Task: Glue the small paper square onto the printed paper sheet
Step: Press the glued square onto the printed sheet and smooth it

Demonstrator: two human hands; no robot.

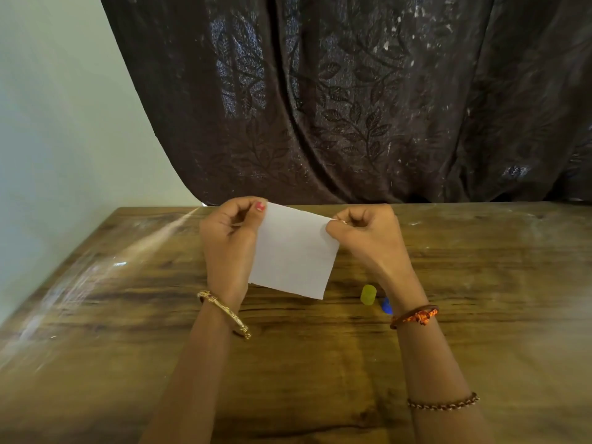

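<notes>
A white paper sheet (293, 254) hangs in the air above the wooden table (128, 315), its blank side toward me. My left hand (229, 232) pinches its top left corner between thumb and fingers. My right hand (365, 232) pinches its top right corner. Any print on the sheet is hidden from this side. A yellow-green glue stick cap (368, 294) lies on the table below my right wrist, with a blue part (386, 306) of the glue stick beside it, mostly hidden by that wrist. No separate small paper square is visible.
A dark brown leaf-patterned curtain (352, 107) hangs behind the table's far edge. A pale wall (48, 123) stands at the left. Glare streaks cross the table's left side.
</notes>
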